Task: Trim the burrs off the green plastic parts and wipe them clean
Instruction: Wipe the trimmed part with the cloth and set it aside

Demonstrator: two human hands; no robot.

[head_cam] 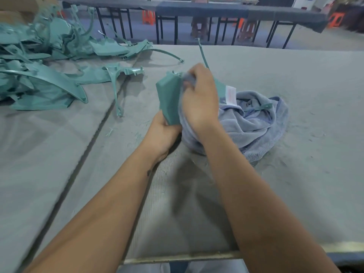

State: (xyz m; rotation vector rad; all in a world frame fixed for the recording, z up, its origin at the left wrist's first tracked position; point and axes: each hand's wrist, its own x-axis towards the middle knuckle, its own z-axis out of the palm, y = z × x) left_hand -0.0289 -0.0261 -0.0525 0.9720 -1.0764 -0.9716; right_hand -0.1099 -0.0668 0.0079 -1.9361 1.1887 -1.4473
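Green plastic fills your grip: your left hand (pixel 164 128) curls its fingers round the lower end of the green part (pixel 169 99), held above the grey table (pixel 295 79). Your right hand (pixel 199 99) bunches the blue towel (pixel 256 125) against the part's right side, fingers clenched on cloth. Beyond the towel a thin green strip (pixel 202 56) juts up. Far left, the pile of green parts (pixel 43 62) sprawls, and green shavings (pixel 137 134) litter the felt near your left wrist.
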